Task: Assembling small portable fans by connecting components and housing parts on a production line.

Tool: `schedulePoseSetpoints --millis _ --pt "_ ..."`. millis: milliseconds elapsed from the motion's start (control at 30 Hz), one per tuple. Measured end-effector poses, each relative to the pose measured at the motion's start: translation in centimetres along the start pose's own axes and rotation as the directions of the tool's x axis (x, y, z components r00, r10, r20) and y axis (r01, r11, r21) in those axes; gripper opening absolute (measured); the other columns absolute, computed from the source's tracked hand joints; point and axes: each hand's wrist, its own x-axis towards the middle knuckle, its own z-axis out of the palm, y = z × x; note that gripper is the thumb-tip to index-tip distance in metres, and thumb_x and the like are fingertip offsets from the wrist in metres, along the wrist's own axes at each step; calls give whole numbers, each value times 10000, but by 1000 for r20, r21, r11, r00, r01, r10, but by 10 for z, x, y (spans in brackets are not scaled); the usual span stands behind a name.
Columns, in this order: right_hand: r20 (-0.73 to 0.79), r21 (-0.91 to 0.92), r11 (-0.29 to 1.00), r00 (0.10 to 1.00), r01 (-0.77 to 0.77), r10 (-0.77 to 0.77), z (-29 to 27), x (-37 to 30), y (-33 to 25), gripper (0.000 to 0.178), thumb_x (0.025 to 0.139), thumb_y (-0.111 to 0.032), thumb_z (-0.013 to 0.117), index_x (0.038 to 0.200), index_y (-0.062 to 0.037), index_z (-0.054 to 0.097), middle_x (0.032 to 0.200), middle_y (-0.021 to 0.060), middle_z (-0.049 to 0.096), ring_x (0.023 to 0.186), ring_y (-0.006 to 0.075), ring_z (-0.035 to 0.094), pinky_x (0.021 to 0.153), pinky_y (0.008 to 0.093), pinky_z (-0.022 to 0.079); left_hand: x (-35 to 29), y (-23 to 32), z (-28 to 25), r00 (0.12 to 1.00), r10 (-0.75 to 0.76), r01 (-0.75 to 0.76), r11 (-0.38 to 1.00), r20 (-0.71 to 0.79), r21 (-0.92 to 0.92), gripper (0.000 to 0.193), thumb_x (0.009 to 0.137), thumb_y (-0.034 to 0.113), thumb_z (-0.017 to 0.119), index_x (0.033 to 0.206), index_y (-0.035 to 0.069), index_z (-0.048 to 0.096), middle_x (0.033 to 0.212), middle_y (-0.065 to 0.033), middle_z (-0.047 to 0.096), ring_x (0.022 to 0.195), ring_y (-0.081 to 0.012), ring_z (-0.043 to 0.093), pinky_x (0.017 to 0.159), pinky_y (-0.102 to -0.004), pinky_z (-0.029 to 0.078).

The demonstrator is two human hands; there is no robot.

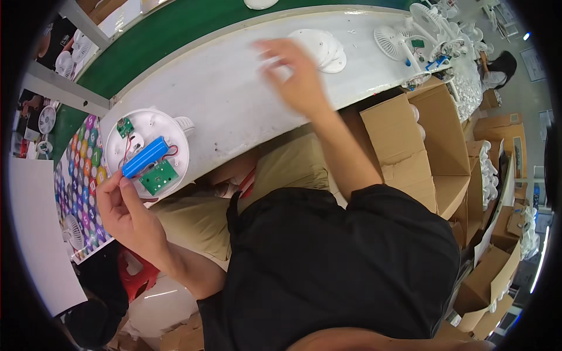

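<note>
Your left hand (pixel 126 213) sits at the lower left of the frame, fingers pinched on the rim of a round white base (pixel 153 152) that lies open-side up at the near edge of the white bench (pixel 234 93). Inside that base you can see a blue cylinder battery (pixel 145 157) lying slantwise, a green circuit board (pixel 158 177) just below it, and a smaller green board (pixel 124 126) toward the upper rim, with thin red wires running between them.

Your right hand (pixel 295 73) is up at the top centre, blurred, fingers spread loose and gripping nothing, right beside a stack of white round discs (pixel 325 50).

At the left edge a sheet printed with rows of coloured round stickers (pixel 88 169) hangs below the bench, and a plain white panel (pixel 35 228) lies beside it. An open brown cardboard carton (pixel 424 146) stands at centre right, with more brown cartons (pixel 492 269) stacked down the right side. White fan grilles (pixel 389 41) crowd the bench at upper right, and a green belt (pixel 175 35) runs behind it.
</note>
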Motion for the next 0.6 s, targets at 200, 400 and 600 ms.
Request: schedulePoseSetpoints --millis 200,400,600 --pt "-272 -789 556 960 -263 69 -60 10 94 386 837 -265 667 1185 -97 655 1223 143 553 1108 295 520 938 425 436 -7 6 1 999 -25 25 1000 -21 -4 132 919 27 553 1014 3 641 923 -110 665 727 -121 576 531 -187 456" --pt "-260 -881 428 962 -202 -81 -45 2 91 499 803 -403 682 1220 -131 649 1167 175 577 1139 340 501 958 472 400 -13 -4 8 980 68 -52 994 -185 94 196 866 -4 621 1052 -16 682 850 -102 679 590 -102 570 440 -176 452" --pt "-111 -447 894 991 18 -76 -17 -18 59 458 828 -111 664 1273 -50 569 1168 192 597 1041 339 586 924 395 467 -18 -9 16 964 56 -92 988 -260 -127 294 857 -3 640 1150 -22 657 800 -101 681 551 -82 556 415 -168 461"
